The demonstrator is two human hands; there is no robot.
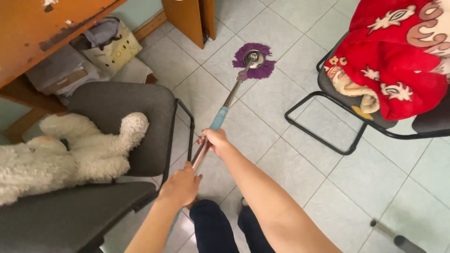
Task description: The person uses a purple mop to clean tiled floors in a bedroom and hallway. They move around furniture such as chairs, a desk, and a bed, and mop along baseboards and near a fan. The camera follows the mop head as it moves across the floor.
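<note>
A mop with a round purple head (254,60) rests flat on the pale tiled floor ahead of me. Its metal pole (230,97), with a light blue grip section, slants back toward me. My right hand (215,140) is closed around the pole just below the blue section. My left hand (180,186) grips the pole's lower end, closer to my body. My dark trouser legs (220,227) show beneath my arms.
A grey chair (117,103) at left holds a white fluffy toy (61,154). A black-framed chair (328,89) at right carries a red patterned blanket (398,56). A wooden desk (42,28) with a bag (112,44) and papers beneath stands at upper left. A wooden leg (187,18) stands beyond.
</note>
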